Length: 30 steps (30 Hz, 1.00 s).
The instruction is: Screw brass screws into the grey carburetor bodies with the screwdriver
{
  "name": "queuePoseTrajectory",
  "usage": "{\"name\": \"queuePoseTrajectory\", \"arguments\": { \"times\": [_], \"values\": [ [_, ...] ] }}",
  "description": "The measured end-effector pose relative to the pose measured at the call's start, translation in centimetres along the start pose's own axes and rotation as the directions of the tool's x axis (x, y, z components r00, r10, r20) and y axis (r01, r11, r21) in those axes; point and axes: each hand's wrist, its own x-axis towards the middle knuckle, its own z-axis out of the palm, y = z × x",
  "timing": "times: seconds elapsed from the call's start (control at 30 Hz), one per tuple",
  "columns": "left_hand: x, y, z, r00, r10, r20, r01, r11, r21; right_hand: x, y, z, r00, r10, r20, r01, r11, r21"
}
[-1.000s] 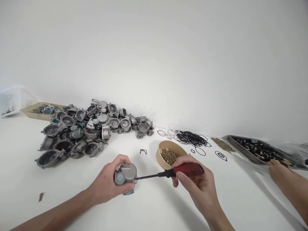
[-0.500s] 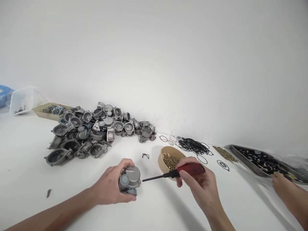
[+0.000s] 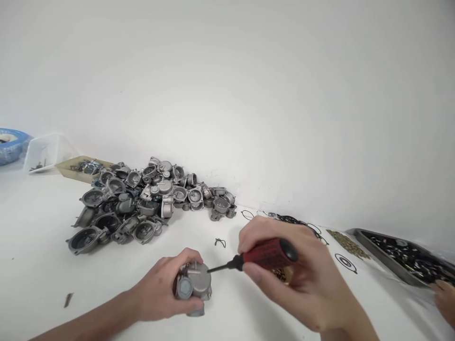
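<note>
My left hand (image 3: 161, 289) is wrapped around a small grey metal carburettor bowl (image 3: 195, 282) and holds it on the white table (image 3: 35, 265). My right hand (image 3: 298, 274) grips a screwdriver with a red handle (image 3: 266, 254). Its black shaft points left, and the tip touches the top of the bowl. The right hand covers most of the tan bowl of brass screws (image 3: 280, 273) behind it.
A heap of grey metal bowls (image 3: 142, 203) lies at the back left, with a tan tray (image 3: 76, 168), a clear box (image 3: 46, 151) and a blue roll (image 3: 10, 144) beyond. Black O-rings (image 3: 298, 221), a brass parts pile (image 3: 346, 243) and a dark tray (image 3: 401, 255) lie right. Another person's hand (image 3: 444, 298) reaches in there.
My right hand has moved left and up with the screwdriver, bringing its tip back onto the bowl and hiding the screw bowl. The view has shifted, and the other person's hand has drawn right.
</note>
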Motion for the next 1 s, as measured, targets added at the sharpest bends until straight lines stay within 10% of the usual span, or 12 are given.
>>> {"name": "queuePoseTrajectory", "arguments": {
  "times": [1.0],
  "values": [
    [0.0, -0.3, -0.3, 0.999, -0.046, -0.022, 0.048, 0.993, 0.11, 0.3, 2.7, 3.2, 0.993, 0.005, 0.12, -0.028, 0.981, 0.193]
  ]
}}
